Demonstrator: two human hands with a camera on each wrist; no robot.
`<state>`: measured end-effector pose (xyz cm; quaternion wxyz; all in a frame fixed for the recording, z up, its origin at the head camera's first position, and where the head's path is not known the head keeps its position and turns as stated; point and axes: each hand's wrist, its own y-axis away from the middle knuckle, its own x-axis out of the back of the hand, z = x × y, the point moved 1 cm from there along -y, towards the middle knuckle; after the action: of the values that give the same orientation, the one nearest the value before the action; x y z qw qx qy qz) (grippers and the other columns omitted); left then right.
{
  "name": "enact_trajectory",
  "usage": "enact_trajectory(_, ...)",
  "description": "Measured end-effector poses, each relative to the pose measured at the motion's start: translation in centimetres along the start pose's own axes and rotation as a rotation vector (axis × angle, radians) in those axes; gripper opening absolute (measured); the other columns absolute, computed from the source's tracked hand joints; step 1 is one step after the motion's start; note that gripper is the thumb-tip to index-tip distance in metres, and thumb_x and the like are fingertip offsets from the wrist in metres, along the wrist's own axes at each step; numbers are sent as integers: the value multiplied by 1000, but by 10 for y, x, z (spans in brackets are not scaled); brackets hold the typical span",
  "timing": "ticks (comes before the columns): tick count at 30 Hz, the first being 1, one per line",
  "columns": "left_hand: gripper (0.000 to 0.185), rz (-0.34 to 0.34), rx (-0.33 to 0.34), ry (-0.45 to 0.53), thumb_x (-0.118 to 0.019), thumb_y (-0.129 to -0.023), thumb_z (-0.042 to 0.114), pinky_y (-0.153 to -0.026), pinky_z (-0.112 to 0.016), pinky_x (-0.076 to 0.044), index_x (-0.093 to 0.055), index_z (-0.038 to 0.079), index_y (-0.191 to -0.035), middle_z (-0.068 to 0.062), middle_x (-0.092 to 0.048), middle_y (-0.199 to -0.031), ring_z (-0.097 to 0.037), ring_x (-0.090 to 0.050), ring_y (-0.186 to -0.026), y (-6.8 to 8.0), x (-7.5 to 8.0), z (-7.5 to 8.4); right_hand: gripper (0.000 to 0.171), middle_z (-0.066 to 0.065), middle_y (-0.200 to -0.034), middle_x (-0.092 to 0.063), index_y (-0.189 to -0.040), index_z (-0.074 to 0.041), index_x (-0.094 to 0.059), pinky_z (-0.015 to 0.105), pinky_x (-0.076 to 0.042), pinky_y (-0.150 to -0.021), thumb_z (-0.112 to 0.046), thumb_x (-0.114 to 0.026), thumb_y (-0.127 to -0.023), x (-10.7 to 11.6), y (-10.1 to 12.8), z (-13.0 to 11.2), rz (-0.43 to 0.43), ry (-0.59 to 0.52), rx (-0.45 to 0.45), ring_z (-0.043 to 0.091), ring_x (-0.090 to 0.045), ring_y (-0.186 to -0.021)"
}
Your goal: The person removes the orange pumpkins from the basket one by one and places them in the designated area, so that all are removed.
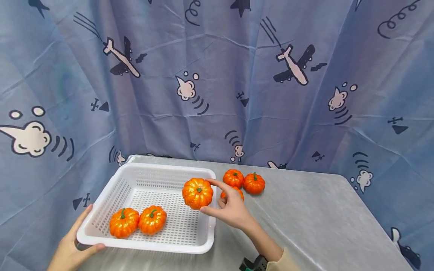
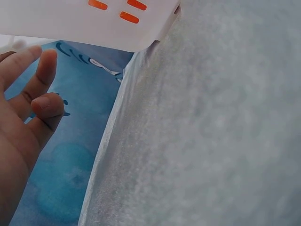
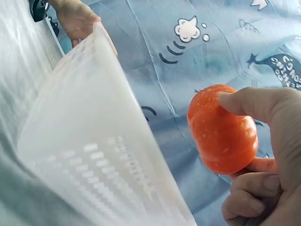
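My right hand pinches an orange toy pumpkin between thumb and index finger, holding it in the air above the right end of a white perforated basket. Up close, the right wrist view shows that pumpkin in my right hand beside the basket wall. Two more pumpkins lie in the basket's near-left part. My left hand grips the basket's near-left corner, thumb over the rim. From the left wrist camera, my left hand appears beneath the basket's underside.
Two pumpkins sit on the grey-covered table right of the basket, and a third is partly hidden behind my right hand. A blue airplane-print curtain hangs behind and beside the table.
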<state>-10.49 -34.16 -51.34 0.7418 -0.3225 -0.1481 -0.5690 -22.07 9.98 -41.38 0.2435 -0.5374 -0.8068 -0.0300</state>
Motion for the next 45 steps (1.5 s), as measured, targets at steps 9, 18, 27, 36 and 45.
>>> enact_trajectory(9,120,-9,14,-8,-93,-76,7,-83,0,-31,-22,22,-172,51,-28,-135,23,-39,-108,1,1,-2,74,-4,-64,-41,-146,-13,-61,19,-31,-46,-15,-94,-79,30,25,20,143,-33,3,3,-27,-46)
enact_trajectory(18,119,-29,56,-39,-93,-79,13,-81,-2,-31,-20,23,-172,51,-26,-131,21,-40,-106,-1,2,-3,75,3,-65,-46,-149,-13,-59,21,-24,-45,-16,-93,-82,67,43,40,240,36,-82,4,-22,-46)
enact_trajectory(27,121,-26,53,-43,-94,-77,11,-80,-3,-35,-20,22,-172,35,-39,-147,18,-44,-104,-2,3,-2,77,-3,-55,-29,-153,-15,-53,24,-27,-44,-22,-90,-86,105,43,68,353,123,-147,7,-22,-46)
enact_trajectory(36,120,-94,169,-60,-92,-83,20,-77,-10,-38,-12,25,-173,6,-47,-155,17,-43,-101,-1,6,-8,74,23,-83,-56,-153,-8,-54,24,-28,-44,-16,-88,-88,120,46,112,321,79,-163,6,-24,-46)
enact_trajectory(45,119,-71,123,-61,-93,-82,18,-78,-8,-38,-16,27,-172,47,-27,-131,17,-44,-102,-2,5,-9,68,33,-145,-51,-151,3,-52,24,-29,-44,-3,-82,-90,125,56,157,204,-16,-90,3,-27,-48)
